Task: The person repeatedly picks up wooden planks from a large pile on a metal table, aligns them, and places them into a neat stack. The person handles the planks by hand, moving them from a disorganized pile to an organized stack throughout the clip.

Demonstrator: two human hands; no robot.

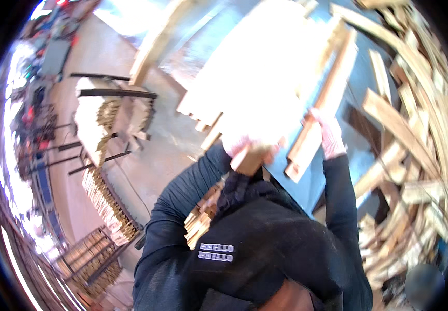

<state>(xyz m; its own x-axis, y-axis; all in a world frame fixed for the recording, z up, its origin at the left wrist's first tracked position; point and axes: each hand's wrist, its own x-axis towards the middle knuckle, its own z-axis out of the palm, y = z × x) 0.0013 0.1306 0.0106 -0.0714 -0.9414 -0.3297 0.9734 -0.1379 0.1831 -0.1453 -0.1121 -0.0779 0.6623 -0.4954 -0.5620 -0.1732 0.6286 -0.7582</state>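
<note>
My left hand (238, 145), in a pale glove, is closed around the near end of a wooden board (251, 161). Much of that board is lost in glare over a bright stack of boards (255, 67). To the right, my gloved right hand (327, 133) grips a long wooden strip (311, 136) with a stepped near end. The strip lies slantwise above a blue surface (302, 187), beside the bright stack. Motion smears the fingers of both hands a little.
A large heap of loose wood offcuts (416, 129) fills the right side. At left stand a dark metal rack (117, 94) with stacked wood, a row of stacked strips (108, 207) and a crate of wood (86, 254). A tall wooden beam (154, 44) slants at the upper left.
</note>
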